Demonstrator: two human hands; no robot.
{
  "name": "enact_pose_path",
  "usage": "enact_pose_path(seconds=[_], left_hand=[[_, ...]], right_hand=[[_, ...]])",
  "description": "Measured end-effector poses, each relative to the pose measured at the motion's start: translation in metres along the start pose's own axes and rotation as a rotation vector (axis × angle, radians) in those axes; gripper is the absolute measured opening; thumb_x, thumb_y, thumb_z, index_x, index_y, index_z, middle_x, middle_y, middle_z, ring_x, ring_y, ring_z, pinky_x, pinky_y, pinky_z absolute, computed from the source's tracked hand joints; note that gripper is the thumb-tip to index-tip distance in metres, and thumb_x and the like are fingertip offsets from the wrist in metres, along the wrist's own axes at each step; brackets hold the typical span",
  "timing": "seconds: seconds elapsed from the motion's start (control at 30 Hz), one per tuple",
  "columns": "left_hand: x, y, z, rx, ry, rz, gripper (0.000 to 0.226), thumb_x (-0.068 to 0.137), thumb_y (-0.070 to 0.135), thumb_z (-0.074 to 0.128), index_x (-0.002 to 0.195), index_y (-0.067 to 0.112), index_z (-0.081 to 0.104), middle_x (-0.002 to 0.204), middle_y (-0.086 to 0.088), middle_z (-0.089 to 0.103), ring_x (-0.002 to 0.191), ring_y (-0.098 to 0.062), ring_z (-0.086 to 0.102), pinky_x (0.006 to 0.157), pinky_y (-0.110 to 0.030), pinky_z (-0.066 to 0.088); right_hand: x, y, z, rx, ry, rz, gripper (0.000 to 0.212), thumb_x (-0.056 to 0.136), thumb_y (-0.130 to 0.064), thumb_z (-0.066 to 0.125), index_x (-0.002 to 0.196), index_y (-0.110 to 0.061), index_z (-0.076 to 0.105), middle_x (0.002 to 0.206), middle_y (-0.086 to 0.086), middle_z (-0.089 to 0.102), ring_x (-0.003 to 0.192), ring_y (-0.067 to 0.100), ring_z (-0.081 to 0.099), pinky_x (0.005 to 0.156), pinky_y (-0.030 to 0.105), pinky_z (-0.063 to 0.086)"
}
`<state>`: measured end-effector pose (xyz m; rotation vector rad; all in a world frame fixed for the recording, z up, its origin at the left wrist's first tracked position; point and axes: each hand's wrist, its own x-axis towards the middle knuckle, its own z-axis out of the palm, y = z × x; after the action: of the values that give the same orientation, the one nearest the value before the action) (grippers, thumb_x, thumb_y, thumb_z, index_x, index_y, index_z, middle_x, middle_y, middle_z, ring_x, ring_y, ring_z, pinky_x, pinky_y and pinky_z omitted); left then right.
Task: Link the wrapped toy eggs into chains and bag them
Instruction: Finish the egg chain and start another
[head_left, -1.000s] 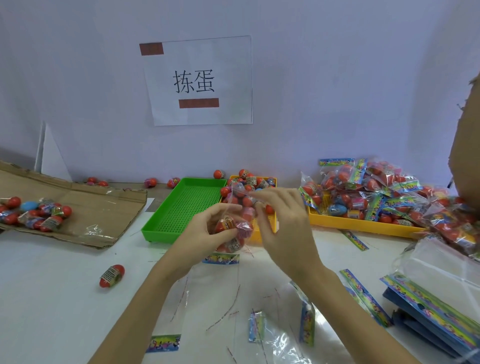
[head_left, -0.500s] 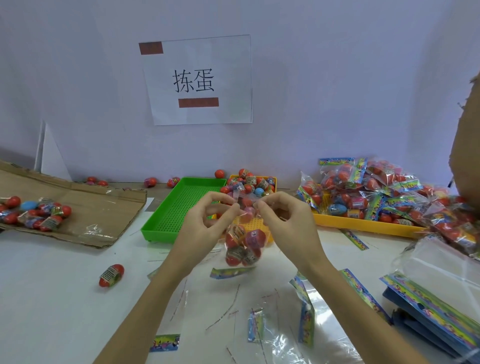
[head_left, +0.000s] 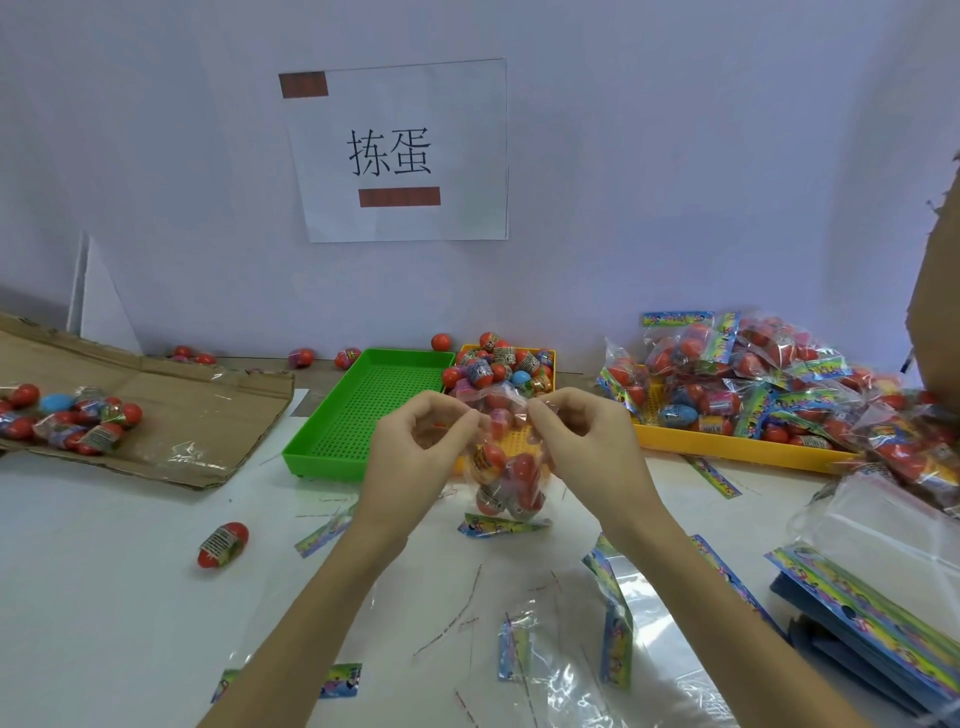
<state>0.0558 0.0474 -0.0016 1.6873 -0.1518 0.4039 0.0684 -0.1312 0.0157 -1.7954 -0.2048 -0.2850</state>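
Observation:
A clear plastic bag (head_left: 503, 478) with several red wrapped toy eggs inside hangs above the white table, its printed header strip at the bottom. My left hand (head_left: 415, 452) pinches the bag's top edge on the left and my right hand (head_left: 587, 441) pinches it on the right, a short way apart. Behind them a small yellow tray (head_left: 551, 358) is heaped with loose wrapped eggs (head_left: 498, 366). One single red egg (head_left: 222, 544) lies on the table at the left.
A green tray (head_left: 363, 415) stands behind my left hand. A long yellow tray (head_left: 727, 447) with several filled bags (head_left: 753, 374) is at the right. Flat cardboard (head_left: 171, 415) with eggs lies left. Unfilled bags (head_left: 613, 649) and a stack of bags (head_left: 857, 613) lie near me.
The bag went from cradled in my left hand to hanging by its top edge from both hands; the eggs dropped to its bottom. The hands now stand slightly further apart.

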Motion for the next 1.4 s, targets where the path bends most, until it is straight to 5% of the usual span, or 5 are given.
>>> enact_pose_path(seconds=[0.17, 0.33, 0.63, 0.93, 1.4], left_hand=[[0.001, 0.006, 0.0, -0.266, -0.14, -0.15, 0.009, 0.099, 0.006, 0.063, 0.093, -0.001, 0.062, 0.103, -0.016, 0.079, 0.103, -0.027, 0.076, 0.086, -0.03, 0.06], [0.0, 0.003, 0.001, -0.258, -0.118, -0.1, 0.014, 0.1, 0.006, 0.063, 0.097, -0.008, 0.062, 0.098, -0.016, 0.079, 0.098, -0.025, 0.076, 0.084, -0.03, 0.061], [-0.005, 0.007, 0.001, -0.009, -0.153, 0.109, 0.014, 0.101, 0.009, 0.065, 0.106, 0.013, 0.078, 0.096, -0.003, 0.08, 0.096, -0.02, 0.077, 0.086, -0.035, 0.062], [-0.006, 0.008, 0.002, 0.099, -0.177, 0.122, 0.018, 0.104, 0.001, 0.059, 0.102, 0.003, 0.077, 0.091, -0.011, 0.078, 0.092, -0.029, 0.075, 0.089, -0.057, 0.058], [-0.006, 0.007, -0.001, 0.268, -0.175, 0.271, 0.021, 0.101, 0.007, 0.066, 0.102, 0.021, 0.082, 0.089, 0.012, 0.08, 0.086, -0.011, 0.077, 0.08, -0.028, 0.061]], right_hand=[[-0.006, 0.001, 0.003, -0.216, 0.227, -0.229, 0.025, 0.097, -0.013, 0.069, 0.12, -0.018, 0.06, 0.099, -0.002, 0.064, 0.089, 0.012, 0.062, 0.077, 0.025, 0.054], [-0.012, 0.001, 0.017, -0.598, 0.371, -0.773, 0.013, 0.096, -0.017, 0.072, 0.107, -0.014, 0.073, 0.107, 0.007, 0.066, 0.099, 0.027, 0.058, 0.084, 0.041, 0.05], [-0.014, 0.006, 0.016, -0.649, 0.298, -0.744, 0.013, 0.095, -0.023, 0.073, 0.105, -0.016, 0.078, 0.105, 0.005, 0.071, 0.098, 0.027, 0.063, 0.085, 0.044, 0.05], [-0.012, 0.003, 0.011, -0.581, 0.162, -0.716, 0.009, 0.095, -0.019, 0.073, 0.103, -0.016, 0.077, 0.101, -0.001, 0.072, 0.095, 0.022, 0.064, 0.084, 0.043, 0.049], [-0.006, 0.003, 0.002, -0.594, 0.088, -0.782, 0.007, 0.094, -0.009, 0.071, 0.099, -0.01, 0.076, 0.095, 0.004, 0.072, 0.089, 0.024, 0.063, 0.079, 0.037, 0.057]])
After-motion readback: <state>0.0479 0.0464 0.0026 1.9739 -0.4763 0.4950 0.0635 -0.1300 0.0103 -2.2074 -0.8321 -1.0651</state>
